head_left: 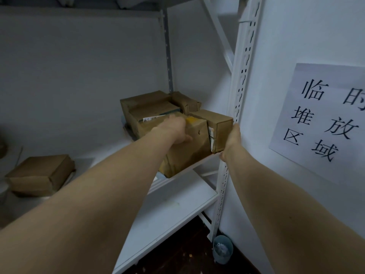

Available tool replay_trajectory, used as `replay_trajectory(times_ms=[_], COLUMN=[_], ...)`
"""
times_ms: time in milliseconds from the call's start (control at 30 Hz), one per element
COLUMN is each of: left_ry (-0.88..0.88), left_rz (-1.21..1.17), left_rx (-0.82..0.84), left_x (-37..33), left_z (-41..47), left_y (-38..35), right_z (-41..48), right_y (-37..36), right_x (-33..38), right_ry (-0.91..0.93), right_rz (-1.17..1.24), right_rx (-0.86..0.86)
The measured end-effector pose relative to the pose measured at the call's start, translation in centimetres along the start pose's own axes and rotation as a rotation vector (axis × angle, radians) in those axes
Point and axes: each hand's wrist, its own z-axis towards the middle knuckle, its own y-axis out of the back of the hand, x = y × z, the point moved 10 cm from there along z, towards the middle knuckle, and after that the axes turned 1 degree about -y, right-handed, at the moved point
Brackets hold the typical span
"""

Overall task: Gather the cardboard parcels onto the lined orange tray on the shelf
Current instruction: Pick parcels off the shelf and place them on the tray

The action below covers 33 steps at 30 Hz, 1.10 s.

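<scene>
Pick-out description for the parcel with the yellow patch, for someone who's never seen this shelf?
On the white metal shelf, find the cluster of brown cardboard parcels at the right end, beside the slotted white upright. The frontmost parcel, at the shelf's front edge under the left hand, is it. Only it carries a yellow patch on top.

— What writing is showing up clearly?

— A white paper sign [324, 123] is hanging on the wall [296, 36], right of the shelf upright [240, 91]. It is carrying six large black Chinese characters in three rows: 临时, 堆放, 区域. The frame edge is cutting through the second character.

— Is anything on the boxes reading?

— A white shipping label [153, 118] is lying on a cardboard parcel [152, 110] in the stack, but its dark print is coming out too small and blurred. Another label strip [211, 135] is running down the rightmost parcel [222, 131], likewise illegible.
</scene>
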Motion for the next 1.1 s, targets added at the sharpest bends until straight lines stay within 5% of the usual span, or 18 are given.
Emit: replay_trajectory(times_ms=[233,400,633,1100], left_ry=[-0.046,-0.059,0.053,0.425], left_rz=[0.01,-0.007,-0.088,-0.102], left_rx=[-0.023,-0.031,0.024,-0.115], left_x=[1.2,4.2,13.9,37.5], left_z=[-2.4,-5.4,-10.9,-22.0], left_y=[0.9,2.8,4.6,8.0], right_z=[-10.0,-15.9,-23.8,-33.4], right_y=[0.8,-4.2,-16.4,-38.2], right_x=[5.0,6.6,2.5,-16.6], right_ry=[0.196,0.472,0.751,0.592], right_rz=[-0.361,-0.581,-0.784,-1.106], right_rx=[-0.32,-0.306,-0.015,0.623])
